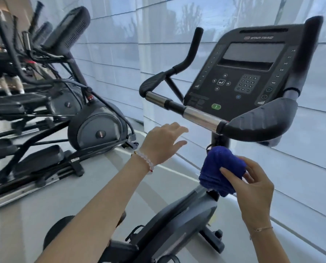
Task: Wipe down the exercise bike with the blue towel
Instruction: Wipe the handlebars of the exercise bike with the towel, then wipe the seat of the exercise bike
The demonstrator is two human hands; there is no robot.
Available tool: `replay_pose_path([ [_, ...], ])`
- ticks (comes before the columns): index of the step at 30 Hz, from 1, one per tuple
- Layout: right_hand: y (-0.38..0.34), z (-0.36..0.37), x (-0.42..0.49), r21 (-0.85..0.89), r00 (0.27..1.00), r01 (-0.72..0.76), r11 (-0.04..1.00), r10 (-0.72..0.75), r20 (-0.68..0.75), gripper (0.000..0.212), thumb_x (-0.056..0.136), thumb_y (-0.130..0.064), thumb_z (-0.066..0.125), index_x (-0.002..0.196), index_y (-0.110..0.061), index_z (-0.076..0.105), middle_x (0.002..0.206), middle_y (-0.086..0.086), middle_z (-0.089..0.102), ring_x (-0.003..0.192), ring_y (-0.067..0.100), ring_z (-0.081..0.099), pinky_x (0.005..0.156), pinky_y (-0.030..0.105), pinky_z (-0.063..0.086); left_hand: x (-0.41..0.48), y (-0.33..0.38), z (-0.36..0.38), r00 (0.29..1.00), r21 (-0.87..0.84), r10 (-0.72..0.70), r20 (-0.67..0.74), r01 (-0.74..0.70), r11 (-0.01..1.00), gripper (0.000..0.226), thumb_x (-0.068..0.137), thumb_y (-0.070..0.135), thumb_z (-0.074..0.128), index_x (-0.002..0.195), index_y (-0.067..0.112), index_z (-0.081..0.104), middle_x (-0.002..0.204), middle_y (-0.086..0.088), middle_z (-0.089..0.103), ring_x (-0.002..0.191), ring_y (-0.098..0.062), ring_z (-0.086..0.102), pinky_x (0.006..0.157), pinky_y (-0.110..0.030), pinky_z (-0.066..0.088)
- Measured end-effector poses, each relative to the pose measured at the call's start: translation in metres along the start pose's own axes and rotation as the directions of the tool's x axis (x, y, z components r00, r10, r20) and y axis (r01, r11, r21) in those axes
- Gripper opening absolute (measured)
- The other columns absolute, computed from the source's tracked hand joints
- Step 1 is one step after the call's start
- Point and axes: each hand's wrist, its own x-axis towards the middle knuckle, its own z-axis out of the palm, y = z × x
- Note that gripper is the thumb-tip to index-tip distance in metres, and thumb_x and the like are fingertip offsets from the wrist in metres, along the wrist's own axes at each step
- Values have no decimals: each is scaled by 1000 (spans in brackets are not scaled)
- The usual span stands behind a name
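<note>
Fingers of the right hand [253, 186] pinch the bunched blue towel [222, 170] against the exercise bike [243, 78] post, below the handlebar [200, 115]. Left hand [161, 142] hovers spread beneath the bar, touching nothing; elliptical trainer [93, 128] stands left.

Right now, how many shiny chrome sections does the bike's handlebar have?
2. One chrome section beside the left pad; the other below the console, beside the right pad. Others may be hidden.
</note>
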Motion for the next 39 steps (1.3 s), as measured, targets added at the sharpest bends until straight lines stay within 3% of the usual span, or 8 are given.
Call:
replay_pose_path([
  [5,22,29,-14,88,986,-88,992,74,151,41,72,3,76,96,-27,66,96,-8,70,87,8,66,71,20,57,-85,-11,-13,979,85,-202,-20,203,975,13,85,29,61,92,19,64,90,5,66,76,-21,63,64,-31,48],
  [8,36,57,-31,112,954,-166,980,131,270,39,72,2,77,94,-29,66,97,-6,70,91,14,67,75,25,58,-147,-17,-24,924,131,-383,16,378,917,12,87,31,57,87,20,62,88,6,64,76,-23,62,62,-34,50],
  [13,53,100,-66,79,882,-243,967,186,433,39,73,-1,77,94,-31,66,97,-8,70,93,15,67,76,30,59,-239,-26,-35,796,204,-603,57,582,787,15,91,30,54,98,21,63,102,6,63,93,-17,58,70,-26,37],
  [20,71,138,-104,-21,811,-304,953,270,518,36,73,-2,78,99,-23,67,92,-13,69,86,4,65,71,22,58,-355,-44,-25,557,254,-821,127,782,570,19,92,27,51,106,20,61,108,5,59,99,-19,56,69,-28,37],
  [25,79,158,-132,-112,814,-304,946,319,486,34,73,-4,78,98,-24,66,97,-7,69,88,4,65,72,19,57,-405,-58,-14,465,205,-862,203,840,502,35,93,29,50,127,19,51,126,4,51,115,-19,49,82,-31,43],
  [31,80,173,-164,-179,840,-306,935,354,410,36,73,-4,78,99,-24,66,99,-4,69,85,4,65,71,16,56,-430,-72,-3,333,-145,-883,332,943,301,57,92,36,52,142,22,29,145,7,33,130,-13,36,101,-31,36],
  [35,81,183,-179,-215,857,-292,932,355,374,35,73,-2,78,98,-22,66,98,-3,69,81,-2,64,70,14,54,-434,-83,-1,320,-318,-837,444,930,187,64,91,34,55,145,20,25,148,4,31,131,-12,34,108,-30,31],
  [39,84,188,-193,-272,868,-262,926,349,354,35,73,-2,78,102,-17,66,99,-1,69,82,-3,63,68,12,52,-437,-91,-2,341,-354,-795,501,920,171,70,89,37,57,146,20,20,151,5,25,135,-12,29,111,-37,29],
])
